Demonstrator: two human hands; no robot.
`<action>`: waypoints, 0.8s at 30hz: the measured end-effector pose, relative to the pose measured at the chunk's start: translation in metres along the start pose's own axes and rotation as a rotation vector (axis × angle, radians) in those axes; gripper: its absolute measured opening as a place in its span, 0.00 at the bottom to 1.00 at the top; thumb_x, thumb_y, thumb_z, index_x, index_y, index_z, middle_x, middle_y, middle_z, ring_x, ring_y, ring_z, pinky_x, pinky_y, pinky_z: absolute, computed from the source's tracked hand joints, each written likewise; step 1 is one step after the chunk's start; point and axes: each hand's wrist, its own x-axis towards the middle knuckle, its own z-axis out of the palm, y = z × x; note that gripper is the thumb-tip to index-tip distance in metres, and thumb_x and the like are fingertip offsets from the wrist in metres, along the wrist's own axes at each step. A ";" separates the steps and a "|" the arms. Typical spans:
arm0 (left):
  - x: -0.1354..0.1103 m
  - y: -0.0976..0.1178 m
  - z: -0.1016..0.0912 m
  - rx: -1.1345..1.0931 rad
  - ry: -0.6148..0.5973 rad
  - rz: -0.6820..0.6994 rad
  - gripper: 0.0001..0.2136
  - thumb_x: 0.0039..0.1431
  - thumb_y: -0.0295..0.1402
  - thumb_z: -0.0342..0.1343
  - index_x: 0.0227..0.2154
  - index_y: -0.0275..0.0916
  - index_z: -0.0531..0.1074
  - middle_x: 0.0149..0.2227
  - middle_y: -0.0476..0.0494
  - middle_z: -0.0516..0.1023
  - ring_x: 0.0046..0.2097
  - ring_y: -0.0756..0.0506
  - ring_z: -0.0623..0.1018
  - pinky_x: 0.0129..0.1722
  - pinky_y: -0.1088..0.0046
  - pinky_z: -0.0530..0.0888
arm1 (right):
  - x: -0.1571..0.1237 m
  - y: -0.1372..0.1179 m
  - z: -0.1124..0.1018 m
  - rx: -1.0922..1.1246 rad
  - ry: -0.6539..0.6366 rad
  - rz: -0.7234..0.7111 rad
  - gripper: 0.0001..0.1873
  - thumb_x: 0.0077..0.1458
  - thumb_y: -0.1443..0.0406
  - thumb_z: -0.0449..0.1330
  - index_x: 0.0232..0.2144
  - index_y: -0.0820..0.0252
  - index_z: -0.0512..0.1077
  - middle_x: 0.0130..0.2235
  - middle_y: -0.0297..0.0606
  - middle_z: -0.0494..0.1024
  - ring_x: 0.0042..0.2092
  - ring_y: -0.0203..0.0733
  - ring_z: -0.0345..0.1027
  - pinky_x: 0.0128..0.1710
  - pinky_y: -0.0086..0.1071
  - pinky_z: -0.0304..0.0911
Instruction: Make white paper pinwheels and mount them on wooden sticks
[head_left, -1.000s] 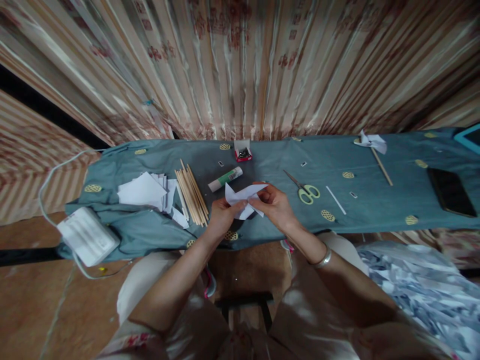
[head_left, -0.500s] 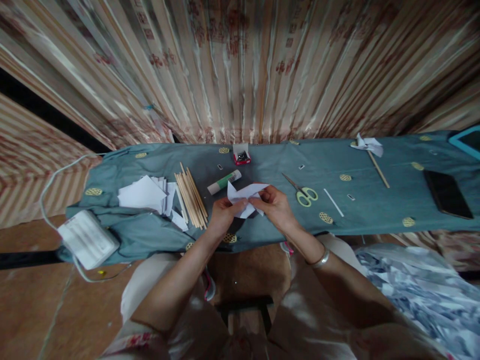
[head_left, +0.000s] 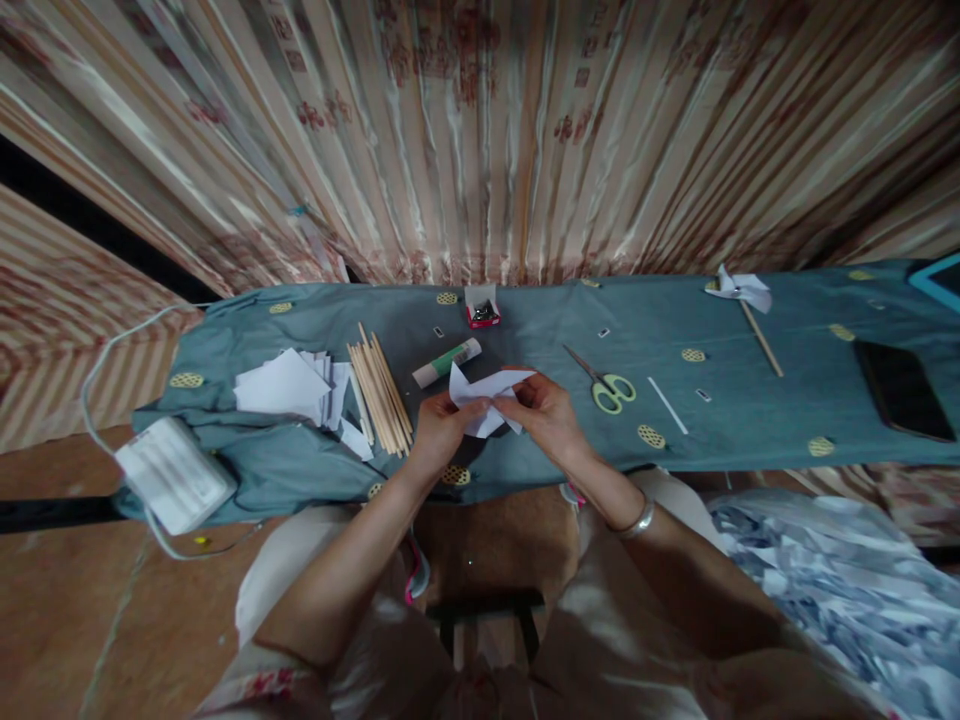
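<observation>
Between my hands, over the near edge of the cloth-covered table, is a white paper pinwheel (head_left: 486,385) with its points folded toward the middle. My left hand (head_left: 440,430) grips its left side, the thumb pressing near the centre. My right hand (head_left: 550,415) pinches the right side, its thumb also at the centre. Just beyond lies a glue stick (head_left: 447,362) with a green band. Scissors (head_left: 606,385) with light green handles lie to the right of my hands. A small open red box (head_left: 482,308) of dark pins or tacks stands behind.
Wooden sticks (head_left: 380,395) and a stack of white paper (head_left: 283,385) lie at the left, near a white corded box (head_left: 176,475). Rightward are a paper strip (head_left: 667,405), a pinwheel on a stick (head_left: 742,290) and a phone (head_left: 902,388). A curtain (head_left: 480,150) hangs behind the table (head_left: 525,470).
My two thumbs have shifted slightly at the middle of the paper pinwheel, which both hands still hold. The view has turned very slightly; the things on the table lie as before.
</observation>
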 end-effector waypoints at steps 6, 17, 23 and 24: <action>-0.003 0.002 -0.001 0.019 -0.007 -0.006 0.16 0.32 0.41 0.74 0.24 0.36 0.80 0.26 0.46 0.81 0.28 0.47 0.76 0.32 0.71 0.72 | -0.002 -0.003 0.001 -0.025 -0.010 0.007 0.26 0.37 0.59 0.70 0.41 0.57 0.71 0.32 0.34 0.82 0.36 0.45 0.77 0.38 0.38 0.72; -0.007 0.003 0.003 0.069 0.002 -0.002 0.15 0.35 0.41 0.72 0.24 0.35 0.81 0.25 0.46 0.81 0.26 0.49 0.75 0.30 0.74 0.71 | -0.005 -0.008 0.001 -0.033 -0.025 0.014 0.20 0.38 0.60 0.69 0.37 0.58 0.74 0.34 0.36 0.83 0.38 0.45 0.77 0.38 0.38 0.72; -0.001 0.001 0.006 -0.030 -0.005 -0.059 0.18 0.31 0.41 0.74 0.26 0.35 0.81 0.27 0.44 0.82 0.27 0.48 0.76 0.31 0.73 0.72 | -0.003 -0.010 -0.001 0.016 0.001 0.023 0.21 0.37 0.61 0.69 0.38 0.57 0.74 0.33 0.34 0.83 0.37 0.45 0.77 0.38 0.38 0.71; 0.000 0.001 0.007 -0.036 -0.007 -0.066 0.18 0.31 0.41 0.74 0.26 0.35 0.81 0.27 0.44 0.82 0.27 0.48 0.76 0.31 0.72 0.72 | -0.002 -0.011 -0.001 0.025 0.003 0.021 0.21 0.37 0.61 0.69 0.38 0.57 0.74 0.33 0.34 0.83 0.37 0.45 0.77 0.39 0.37 0.71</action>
